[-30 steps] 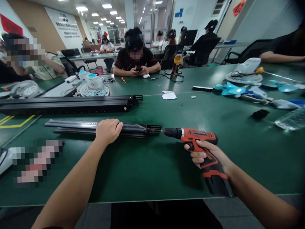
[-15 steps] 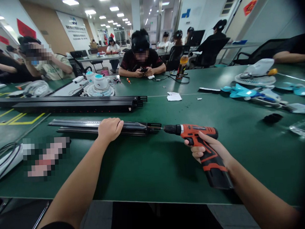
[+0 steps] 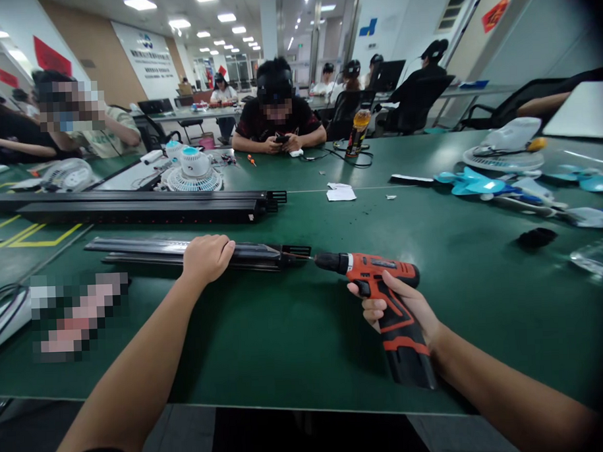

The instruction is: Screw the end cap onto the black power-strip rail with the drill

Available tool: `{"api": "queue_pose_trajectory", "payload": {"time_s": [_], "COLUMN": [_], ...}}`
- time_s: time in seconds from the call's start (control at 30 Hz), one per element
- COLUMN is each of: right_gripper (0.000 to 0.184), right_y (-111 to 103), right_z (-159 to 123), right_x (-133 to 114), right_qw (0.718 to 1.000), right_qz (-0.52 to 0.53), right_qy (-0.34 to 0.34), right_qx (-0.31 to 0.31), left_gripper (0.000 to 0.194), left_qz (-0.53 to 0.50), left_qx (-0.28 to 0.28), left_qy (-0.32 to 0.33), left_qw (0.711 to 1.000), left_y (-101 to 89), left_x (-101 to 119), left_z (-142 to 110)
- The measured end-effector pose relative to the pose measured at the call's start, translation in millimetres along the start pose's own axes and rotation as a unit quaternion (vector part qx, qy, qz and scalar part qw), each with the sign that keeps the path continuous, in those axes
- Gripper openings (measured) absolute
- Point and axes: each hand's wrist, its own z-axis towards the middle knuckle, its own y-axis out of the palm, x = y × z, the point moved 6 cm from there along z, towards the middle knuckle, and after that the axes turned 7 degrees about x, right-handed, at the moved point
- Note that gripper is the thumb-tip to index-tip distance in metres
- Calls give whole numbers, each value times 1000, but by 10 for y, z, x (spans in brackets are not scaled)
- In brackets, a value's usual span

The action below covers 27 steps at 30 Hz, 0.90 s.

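Wrapped over a long black metal profile [image 3: 253, 253] on the green table [image 3: 286, 345] is my left hand [image 3: 207, 257]. The profile lies crosswise, and its right end has a slotted black end piece [image 3: 297, 254]. My right hand [image 3: 408, 305] grips an orange and black cordless drill [image 3: 382, 269] by its handle, battery end down. The chuck points left at the profile's end. A thin bit reaches from the chuck into or along the end piece; I cannot tell how deep it sits. My left palm and the profile under it are hidden.
More long black profiles [image 3: 147, 210] lie behind, at left. White fan parts [image 3: 193, 170] stand beyond them. Blue fan blades [image 3: 478, 180] lie at right, near a drink bottle [image 3: 358, 135] and a paper scrap [image 3: 340, 192]. Across the table a person [image 3: 277, 108] holds a phone.
The drill and my right hand have shifted left and slightly down. My left hand and the profile also appear further left, partly because the whole view has moved. Both grips stay the same.
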Motion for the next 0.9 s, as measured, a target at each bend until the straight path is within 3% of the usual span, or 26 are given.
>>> {"api": "queue_pose_trajectory", "payload": {"time_s": [0.13, 0.4, 0.6, 0.9], "right_gripper": [47, 37, 54, 57], "right_y": [51, 164, 119, 138], "right_z": [-8, -8, -57, -147], "right_x": [52, 29, 104, 78], "right_qw": [999, 999, 997, 996], "right_qz": [7, 32, 26, 3], "right_qy": [32, -2, 77, 84], "right_qx": [-2, 22, -11, -2], "left_gripper": [53, 53, 52, 51], "left_qz": [2, -2, 1, 16], "left_qx": [0, -2, 0, -3], "left_qy": [-9, -15, -12, -8], "left_qw": [1000, 1000, 1000, 1000], "left_y": [-4, 8, -2, 0], "left_x": [-26, -68, -70, -64], "left_z": [-15, -30, -37, -48]}}
